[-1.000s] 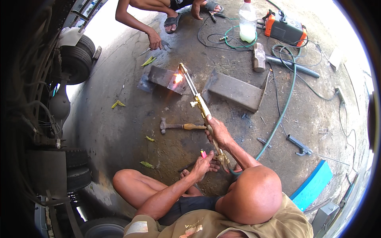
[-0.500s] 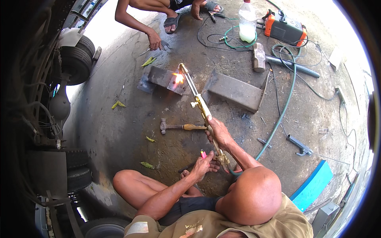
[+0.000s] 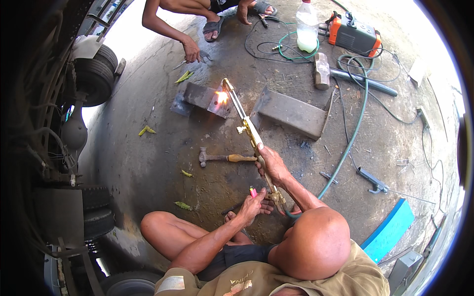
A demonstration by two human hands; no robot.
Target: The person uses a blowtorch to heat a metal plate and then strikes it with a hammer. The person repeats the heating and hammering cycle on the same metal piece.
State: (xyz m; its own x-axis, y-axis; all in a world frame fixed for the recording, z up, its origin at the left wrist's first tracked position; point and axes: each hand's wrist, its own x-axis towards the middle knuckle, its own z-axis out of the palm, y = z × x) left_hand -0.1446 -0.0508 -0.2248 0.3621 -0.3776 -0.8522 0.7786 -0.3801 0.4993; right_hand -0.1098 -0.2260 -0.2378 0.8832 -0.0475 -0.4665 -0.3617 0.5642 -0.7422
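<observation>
A clear red-capped plastic bottle [image 3: 308, 30] stands near a boxy orange-and-black machine [image 3: 353, 35]; a long bright-blue panel [image 3: 389, 231] lies well apart from black rubber tyres [image 3: 95, 81].

Ground: stained concrete [image 3: 148, 172]; yellow-green scraps [image 3: 147, 129], probably leaves
Steelwork: smaller steel piece [image 3: 200, 95], larger steel piece [image 3: 294, 114] near it
Hammers: wooden-handled hammer [image 3: 219, 157], sledgehammer [image 3: 322, 74] (both heads leftward)
Far side: bottle [image 3: 307, 34], orange-and-black machine [image 3: 354, 35]
Right: electrode holder [image 3: 373, 180], blue panel [image 3: 388, 231]

i see a smooth, shiny metal torch [image 3: 254, 135]. the long box [image 3: 292, 113] is dull metal. the small hammer [image 3: 219, 158] has a wood handle [image 3: 242, 158]. the bottle [image 3: 307, 30] is see-through plastic. the floor [image 3: 163, 111] here is rough and matt.
</observation>
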